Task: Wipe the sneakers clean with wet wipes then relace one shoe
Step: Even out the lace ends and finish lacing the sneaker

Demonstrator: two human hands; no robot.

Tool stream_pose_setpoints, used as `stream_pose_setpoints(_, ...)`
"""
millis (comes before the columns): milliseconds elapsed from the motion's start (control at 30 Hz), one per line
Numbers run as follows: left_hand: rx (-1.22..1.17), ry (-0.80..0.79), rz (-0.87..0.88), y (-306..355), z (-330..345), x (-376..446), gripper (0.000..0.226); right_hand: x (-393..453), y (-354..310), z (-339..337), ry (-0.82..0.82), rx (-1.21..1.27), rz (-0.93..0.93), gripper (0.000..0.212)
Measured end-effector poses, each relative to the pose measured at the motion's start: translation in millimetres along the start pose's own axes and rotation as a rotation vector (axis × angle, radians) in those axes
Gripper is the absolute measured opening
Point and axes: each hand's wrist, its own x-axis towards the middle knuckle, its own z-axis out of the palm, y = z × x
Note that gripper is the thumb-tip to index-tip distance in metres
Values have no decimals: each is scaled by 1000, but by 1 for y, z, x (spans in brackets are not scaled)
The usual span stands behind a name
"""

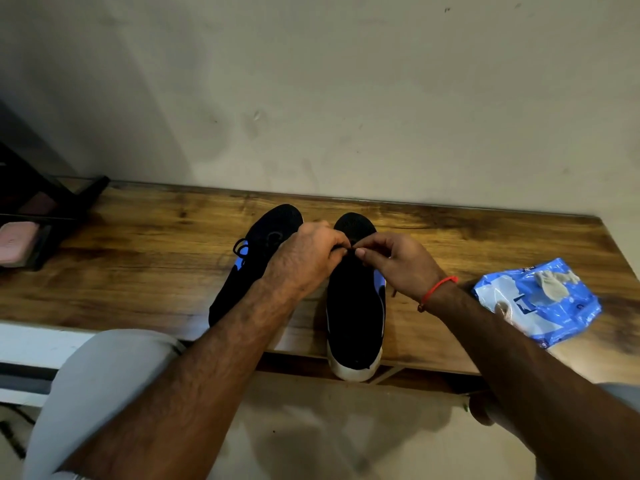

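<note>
So both hands are up at the toe end of the right shoe [355,306], which sits on the bench [138,271] with its heel hanging off the near edge. Left hand [304,258] and right hand [398,261] are each pinching the black lace [350,250]. Other shoe [256,258] sits just left of it, wipes pack [540,303] off to its right.

Both forearms reaching forward, converging. Left hand [304,252] and right hand [398,261] nearly touching, fingers curled, fingertips pinched together.
</note>
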Motion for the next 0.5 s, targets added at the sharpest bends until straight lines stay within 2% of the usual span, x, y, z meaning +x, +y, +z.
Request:
stream_pose_setpoints(67,25,-49,0,1,0,-1,19,0,2,-2,74,9,-75,15)
stream_pose_setpoints(167,-112,-115,-75,8,-2,-1,20,0,6,-3,62,-124,-213,18)
stream_pose_setpoints(300,-477,-241,-397,17,-9,-1,30,-3,3,-4,-7,-219,-245,12)
stream_pose_setpoints(367,-579,-259,-501,17,-11,-1,29,-4,3,-4,-14,-290,-256,15)
stream_pose_setpoints(500,-659,-237,-495,15,-6,0,22,-4,0,-7,-26,-315,-251,14)
